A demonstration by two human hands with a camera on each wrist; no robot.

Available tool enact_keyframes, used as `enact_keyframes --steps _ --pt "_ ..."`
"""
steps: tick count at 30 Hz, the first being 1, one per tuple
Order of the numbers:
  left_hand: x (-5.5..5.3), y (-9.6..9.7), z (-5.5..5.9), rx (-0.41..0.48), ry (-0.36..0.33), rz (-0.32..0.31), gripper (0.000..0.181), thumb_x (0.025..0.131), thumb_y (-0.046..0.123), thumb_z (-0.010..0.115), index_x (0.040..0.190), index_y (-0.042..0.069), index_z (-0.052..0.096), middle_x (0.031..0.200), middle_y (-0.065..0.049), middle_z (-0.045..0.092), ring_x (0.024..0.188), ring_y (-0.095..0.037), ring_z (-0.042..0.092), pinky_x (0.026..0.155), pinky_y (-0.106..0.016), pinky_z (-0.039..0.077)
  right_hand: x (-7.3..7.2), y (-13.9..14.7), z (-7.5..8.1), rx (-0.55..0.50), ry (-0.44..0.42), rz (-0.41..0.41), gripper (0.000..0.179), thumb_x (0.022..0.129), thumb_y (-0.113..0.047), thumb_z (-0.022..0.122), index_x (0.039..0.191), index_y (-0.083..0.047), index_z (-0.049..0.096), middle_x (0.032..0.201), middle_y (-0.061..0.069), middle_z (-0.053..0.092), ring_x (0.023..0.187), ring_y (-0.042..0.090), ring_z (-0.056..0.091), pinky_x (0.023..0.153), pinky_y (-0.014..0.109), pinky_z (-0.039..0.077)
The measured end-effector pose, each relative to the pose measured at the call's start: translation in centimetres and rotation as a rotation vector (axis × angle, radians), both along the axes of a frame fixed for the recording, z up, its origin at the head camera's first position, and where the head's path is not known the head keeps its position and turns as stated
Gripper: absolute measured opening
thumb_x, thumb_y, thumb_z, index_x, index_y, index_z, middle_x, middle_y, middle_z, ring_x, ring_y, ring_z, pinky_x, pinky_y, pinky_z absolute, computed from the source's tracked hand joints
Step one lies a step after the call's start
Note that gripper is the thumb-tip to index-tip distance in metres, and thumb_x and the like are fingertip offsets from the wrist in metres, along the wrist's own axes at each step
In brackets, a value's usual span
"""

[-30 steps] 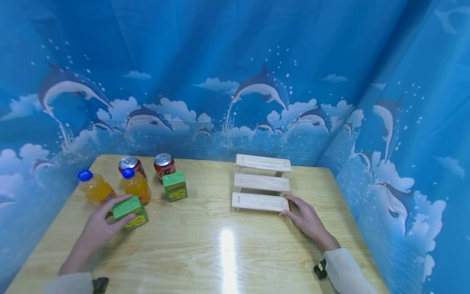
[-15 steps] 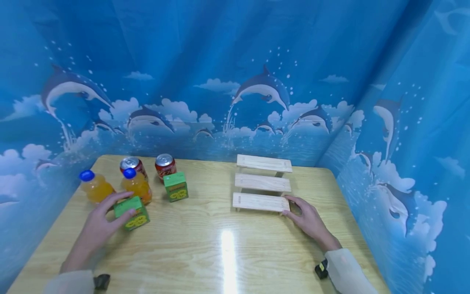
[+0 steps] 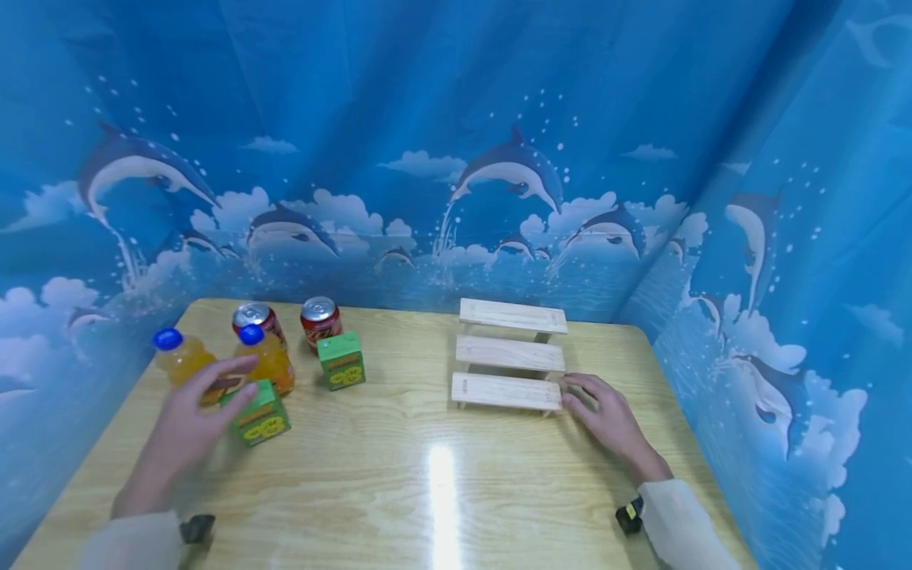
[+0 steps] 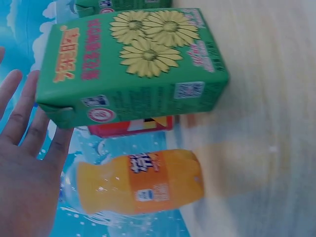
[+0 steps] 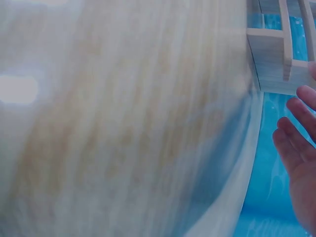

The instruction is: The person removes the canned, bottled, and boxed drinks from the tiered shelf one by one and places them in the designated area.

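Note:
My left hand hovers beside a green drink carton with yellow flowers on it. In the left wrist view its fingers are spread and grip nothing; whether a fingertip still touches the carton I cannot tell. Just behind stand two orange juice bottles with blue caps, one partly covered by that hand. Over on the right, my right hand is at the right end of a three-step wooden stand, fingers relaxed and holding nothing. The right wrist view catches the stand's slats near the fingertips.
A second green carton stands farther back, near two red soda cans close to the rear edge. A blue dolphin-print curtain borders the wooden table at the back and sides.
My left hand has loosened off the front carton and lifted slightly; the carton stays put. My right hand has let go of the stand's lowest step and shifted a little right.

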State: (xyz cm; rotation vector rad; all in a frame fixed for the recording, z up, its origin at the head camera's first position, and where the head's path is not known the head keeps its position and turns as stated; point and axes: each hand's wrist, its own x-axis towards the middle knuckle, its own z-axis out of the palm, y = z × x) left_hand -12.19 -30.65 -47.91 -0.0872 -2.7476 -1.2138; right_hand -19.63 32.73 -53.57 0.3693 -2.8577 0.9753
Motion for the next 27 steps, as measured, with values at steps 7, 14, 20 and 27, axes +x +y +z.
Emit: enact_keyframes --steps 7,14,20,27 --pt "-0.5 1.2 1.2 -0.020 0.023 0.006 0.048 0.112 0.040 0.063 0.156 0.022 0.059 0.153 -0.008 0.065 0.123 0.002 0.055 0.094 -0.009 0.046 -0.8 0.8 1.1 0.018 -0.020 -0.017 0.042 0.110 -0.025 0.068 0.146 -0.003 0.067 0.152 0.023 0.063 0.141 0.049 0.058 0.115 0.071 0.047" --pt "-1.7 3.2 3.0 0.001 0.013 -0.050 0.047 0.114 0.040 0.058 0.157 0.019 0.058 0.150 -0.011 0.066 0.133 -0.034 0.062 0.106 -0.064 0.053 -1.6 1.5 2.3 0.005 -0.027 -0.037 0.045 0.112 -0.020 0.064 0.151 0.002 0.060 0.153 0.028 0.059 0.141 0.051 0.057 0.116 0.068 0.049" --pt "-3.2 5.4 5.1 0.027 -0.040 -0.100 0.054 0.113 0.050 0.054 0.156 0.018 0.058 0.152 -0.013 0.064 0.134 -0.039 0.063 0.110 -0.066 0.053 -2.4 1.7 3.4 0.047 -0.027 -0.040 0.054 0.114 -0.026 0.061 0.158 0.003 0.051 0.158 0.029 0.055 0.145 0.051 0.053 0.116 0.068 0.048" --pt "-6.0 8.2 6.7 0.010 -0.050 -0.222 0.050 0.115 0.042 0.056 0.157 0.016 0.057 0.152 -0.015 0.064 0.135 -0.036 0.063 0.112 -0.063 0.055 -3.2 1.2 4.4 0.098 -0.042 -0.068 0.063 0.116 -0.041 0.052 0.165 -0.002 0.042 0.162 0.028 0.052 0.147 0.052 0.049 0.114 0.073 0.046"
